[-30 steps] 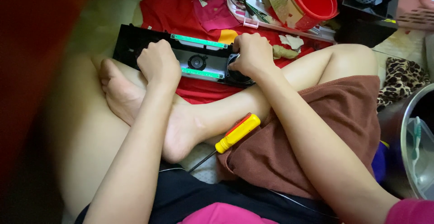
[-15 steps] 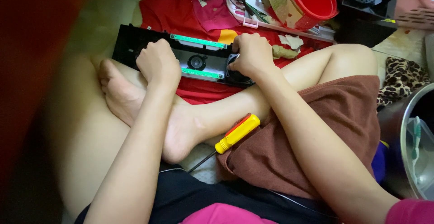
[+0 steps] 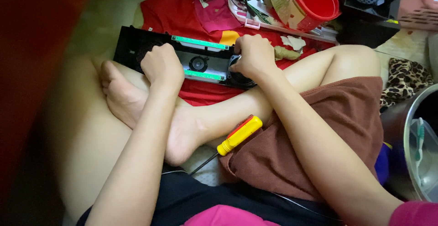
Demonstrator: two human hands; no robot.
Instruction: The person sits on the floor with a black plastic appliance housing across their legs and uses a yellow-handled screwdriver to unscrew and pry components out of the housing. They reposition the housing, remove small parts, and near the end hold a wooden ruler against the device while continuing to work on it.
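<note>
Black plastic takes up the middle of the scene: a long flat electronics panel lies on a red cloth on the floor, just past the person's crossed legs. The left hand is curled into a loose fist pressing on the panel's left half, beside a green circuit strip. The right hand is closed around something at the panel's right end; what it pinches is hidden under the fingers. A yellow and red screwdriver rests untouched on the brown shorts, tip pointing toward the bare foot. It could roll off if the leg shifts. Hard pressing might also crack the thin strip or make the panel skid on the cloth. A red bucket stands beyond.
</note>
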